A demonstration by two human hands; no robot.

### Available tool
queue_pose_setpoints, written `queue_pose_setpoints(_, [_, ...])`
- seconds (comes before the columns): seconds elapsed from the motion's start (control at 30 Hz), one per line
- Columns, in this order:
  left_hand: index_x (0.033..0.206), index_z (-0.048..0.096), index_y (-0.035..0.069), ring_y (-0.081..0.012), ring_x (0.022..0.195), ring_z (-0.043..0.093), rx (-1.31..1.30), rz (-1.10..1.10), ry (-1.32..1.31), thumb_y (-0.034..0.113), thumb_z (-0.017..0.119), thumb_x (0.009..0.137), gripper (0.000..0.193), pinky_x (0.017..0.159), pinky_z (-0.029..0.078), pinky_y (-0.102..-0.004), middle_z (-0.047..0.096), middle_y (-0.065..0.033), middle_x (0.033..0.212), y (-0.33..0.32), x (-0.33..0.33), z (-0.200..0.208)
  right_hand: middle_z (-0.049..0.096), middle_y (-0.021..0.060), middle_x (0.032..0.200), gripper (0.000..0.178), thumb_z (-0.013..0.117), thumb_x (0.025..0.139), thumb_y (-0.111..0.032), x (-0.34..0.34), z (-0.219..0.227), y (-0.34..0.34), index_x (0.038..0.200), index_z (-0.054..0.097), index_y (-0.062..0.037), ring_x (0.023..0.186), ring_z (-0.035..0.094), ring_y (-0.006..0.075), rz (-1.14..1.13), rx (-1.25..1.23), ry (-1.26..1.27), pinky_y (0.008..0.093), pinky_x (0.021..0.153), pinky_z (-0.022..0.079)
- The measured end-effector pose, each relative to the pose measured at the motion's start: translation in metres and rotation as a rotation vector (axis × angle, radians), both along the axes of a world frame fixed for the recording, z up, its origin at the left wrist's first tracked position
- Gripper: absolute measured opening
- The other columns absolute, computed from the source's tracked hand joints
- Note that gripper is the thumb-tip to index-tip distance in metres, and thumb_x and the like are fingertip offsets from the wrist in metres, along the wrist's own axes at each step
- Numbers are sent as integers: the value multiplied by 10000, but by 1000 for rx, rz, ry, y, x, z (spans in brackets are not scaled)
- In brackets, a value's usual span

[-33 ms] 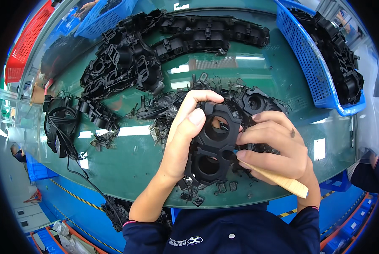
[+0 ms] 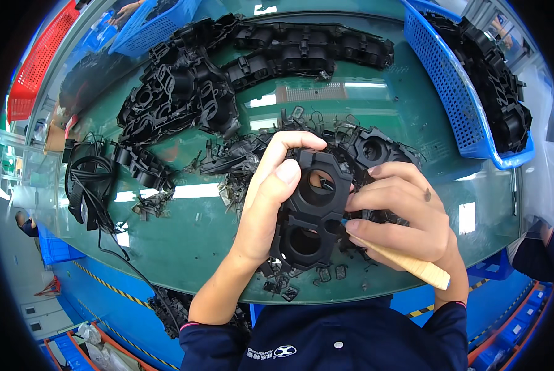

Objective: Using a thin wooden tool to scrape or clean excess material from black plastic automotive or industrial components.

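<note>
My left hand (image 2: 266,201) is closed round the left edge of a black plastic housing (image 2: 281,240) with two large round holes, held above the table. Its thumb and forefinger lie along the upper part. Between the fingers of my right hand (image 2: 403,216) is a tool with a tan, wrapped handle (image 2: 416,263), its butt pointing down to the right. The tool's working end is hidden at the housing's right edge, so its kind does not show. Small black plastic scraps (image 2: 236,154) lie heaped behind and beneath the housing, with another black housing (image 2: 385,148) beyond my right hand.
Long black moulded parts (image 2: 304,49) and a pile of similar ones (image 2: 178,93) cover the back of the green table (image 2: 184,247). A blue basket (image 2: 453,105) full of black parts stands at the right. Coiled black cable (image 2: 91,173) lies at the left, trailing over the front edge.
</note>
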State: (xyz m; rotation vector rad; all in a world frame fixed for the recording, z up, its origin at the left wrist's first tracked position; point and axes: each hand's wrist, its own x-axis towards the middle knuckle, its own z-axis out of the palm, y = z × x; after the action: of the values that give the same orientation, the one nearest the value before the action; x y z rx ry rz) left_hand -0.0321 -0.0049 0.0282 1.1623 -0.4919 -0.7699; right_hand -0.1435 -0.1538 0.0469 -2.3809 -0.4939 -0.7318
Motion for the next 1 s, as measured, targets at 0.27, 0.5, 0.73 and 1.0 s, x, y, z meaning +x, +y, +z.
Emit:
queue_pose_setpoints(0.27, [1113,404,12,-219,774,624,52,25,-95,442,400,861,498,704,518,-306,616,-238,881,2,2,-3,597,58,850,123,668,617,-75,3,-8,4,720,605,-53,741,577,182,-40,-165,-116,383,807,489])
queue_pose_setpoints(0.5, [1080,439,28,-153,801,587,23,-42,5,345,388,916,361,718,481,-270,589,-130,883,5,9,-13,612,80,883,120,658,632,-23,7,-32,4,628,545,-61,810,581,196,40,-318,-343,363,781,508])
queue_pose_setpoints(0.73, [1016,451,30,-189,817,619,-90,-76,255,295,359,940,291,752,512,-313,589,-124,894,4,9,-11,628,120,887,90,603,695,-34,10,-39,7,660,520,-45,823,609,229,-7,-425,-425,356,787,528])
queue_pose_setpoints(1.0, [1080,473,30,-197,825,619,-125,-22,373,326,357,942,346,765,505,-301,598,-129,906,0,5,-9,586,224,933,135,633,691,96,12,-43,8,804,565,72,807,629,302,40,99,-279,396,748,557])
